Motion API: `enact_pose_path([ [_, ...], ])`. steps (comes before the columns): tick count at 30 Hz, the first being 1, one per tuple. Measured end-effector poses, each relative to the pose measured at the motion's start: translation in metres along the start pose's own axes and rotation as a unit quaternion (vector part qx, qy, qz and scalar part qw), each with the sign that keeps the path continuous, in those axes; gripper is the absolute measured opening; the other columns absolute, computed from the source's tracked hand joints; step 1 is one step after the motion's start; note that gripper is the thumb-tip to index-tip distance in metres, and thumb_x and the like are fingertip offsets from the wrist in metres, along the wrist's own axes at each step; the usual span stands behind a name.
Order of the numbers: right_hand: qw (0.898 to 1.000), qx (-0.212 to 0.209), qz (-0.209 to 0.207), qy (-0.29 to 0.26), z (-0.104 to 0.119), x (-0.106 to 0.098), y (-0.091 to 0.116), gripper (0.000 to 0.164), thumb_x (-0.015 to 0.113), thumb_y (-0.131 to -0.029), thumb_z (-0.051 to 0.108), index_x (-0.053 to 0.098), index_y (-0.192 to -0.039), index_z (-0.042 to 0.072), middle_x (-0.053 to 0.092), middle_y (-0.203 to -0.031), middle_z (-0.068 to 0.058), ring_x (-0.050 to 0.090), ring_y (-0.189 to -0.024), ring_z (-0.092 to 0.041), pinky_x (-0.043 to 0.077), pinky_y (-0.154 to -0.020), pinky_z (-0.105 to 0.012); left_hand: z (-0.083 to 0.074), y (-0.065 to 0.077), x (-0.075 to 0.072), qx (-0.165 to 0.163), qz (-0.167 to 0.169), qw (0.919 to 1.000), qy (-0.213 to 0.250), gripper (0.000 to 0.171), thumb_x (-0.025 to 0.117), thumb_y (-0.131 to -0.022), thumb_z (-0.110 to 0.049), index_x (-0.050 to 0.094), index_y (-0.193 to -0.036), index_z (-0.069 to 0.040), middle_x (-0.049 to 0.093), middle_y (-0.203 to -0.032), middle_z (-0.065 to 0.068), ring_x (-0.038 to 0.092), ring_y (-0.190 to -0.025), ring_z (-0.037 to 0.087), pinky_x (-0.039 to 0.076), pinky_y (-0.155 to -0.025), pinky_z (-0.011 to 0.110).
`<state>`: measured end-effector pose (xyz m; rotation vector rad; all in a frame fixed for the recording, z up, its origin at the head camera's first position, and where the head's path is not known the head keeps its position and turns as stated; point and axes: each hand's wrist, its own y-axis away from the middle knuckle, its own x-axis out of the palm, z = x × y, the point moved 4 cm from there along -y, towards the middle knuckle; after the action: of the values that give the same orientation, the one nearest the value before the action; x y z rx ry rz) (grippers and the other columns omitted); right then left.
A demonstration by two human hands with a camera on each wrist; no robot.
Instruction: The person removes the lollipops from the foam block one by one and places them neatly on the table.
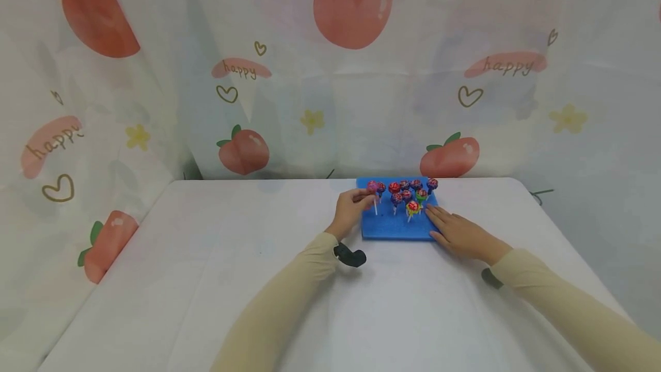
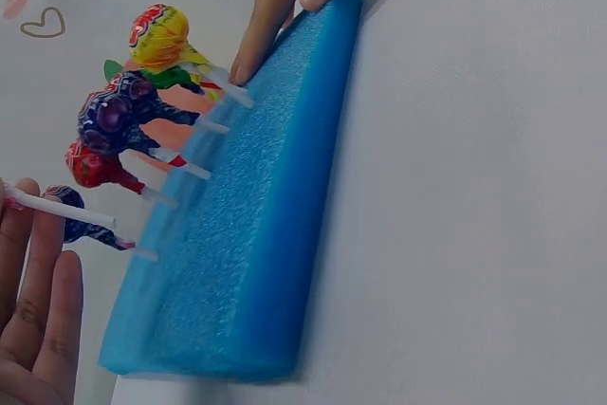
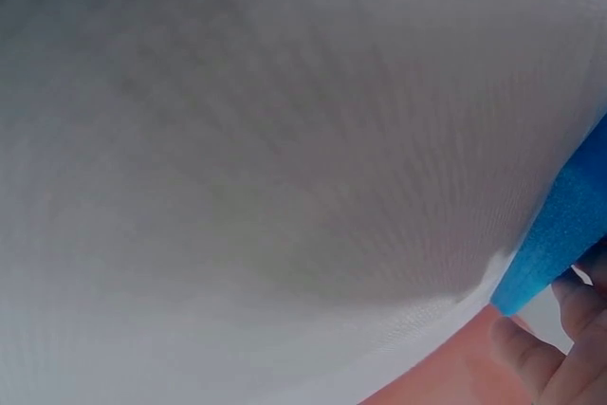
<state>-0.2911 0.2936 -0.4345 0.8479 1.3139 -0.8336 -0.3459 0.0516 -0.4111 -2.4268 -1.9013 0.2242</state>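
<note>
My left hand point(image 1: 351, 209) pinches a pink-wrapped lollipop point(image 1: 372, 186) over the left part of a blue foam block point(image 1: 395, 231). Its white stick point(image 2: 71, 209) points down and its lower end is clear of the foam in the left wrist view. Several wrapped lollipops stand in the block, among them a yellow one point(image 2: 159, 37), a red one point(image 2: 92, 166) and a purple one point(image 2: 112, 120). Against the block's right edge lies my right hand point(image 1: 459, 234), fingers extended; the right wrist view shows its fingers beside the block's corner point(image 3: 545, 258).
The block sits at the back of a white-covered table point(image 1: 206, 257). Behind it hangs a printed cloth backdrop point(image 1: 372, 102) with fruit and heart pictures. Dark wrist-worn pieces point(image 1: 351, 256) hang below both sleeves.
</note>
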Motion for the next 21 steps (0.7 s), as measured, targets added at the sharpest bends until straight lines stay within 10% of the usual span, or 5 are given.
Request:
enact_pose_path([
  [21, 1.000, 0.000, 0.001, 0.005, 0.001, 0.002, -0.001, 0.063, 0.046, -0.097, 0.034, 0.030, -0.142, -0.008, 0.028, -0.149, -0.028, 0.026, -0.137, -0.046, 0.028, -0.110, -0.057, 0.036, -0.001, -0.074, -0.070, -0.047, 0.9958, -0.035, 0.028, 0.060, -0.092, -0.012, 0.062, -0.112, 0.006, 0.068, -0.107, 0.022, 0.069, -0.087, 0.022, 0.057, -0.079, 0.030],
])
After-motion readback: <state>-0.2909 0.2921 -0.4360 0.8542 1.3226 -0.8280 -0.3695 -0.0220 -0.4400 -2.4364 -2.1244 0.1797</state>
